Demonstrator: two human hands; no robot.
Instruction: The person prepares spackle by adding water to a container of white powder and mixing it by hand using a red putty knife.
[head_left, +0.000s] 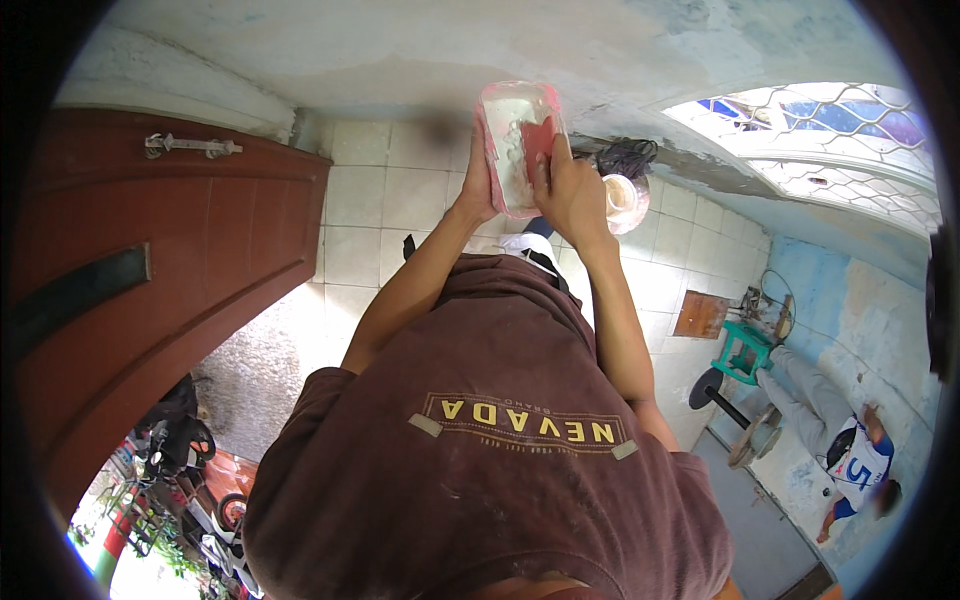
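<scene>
The person wears a short-sleeved maroon T-shirt [480,440] with yellow chest lettering.

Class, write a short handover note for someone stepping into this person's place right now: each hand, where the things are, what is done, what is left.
Left hand: grips the left side of the pink tub of white paste.
Right hand: on the tub's right side, a red flat tool in the paste.
Tub: held up before the chest, above the tiled floor.
Done: paste is in the tub.
Left: cannot tell from this view.
</scene>
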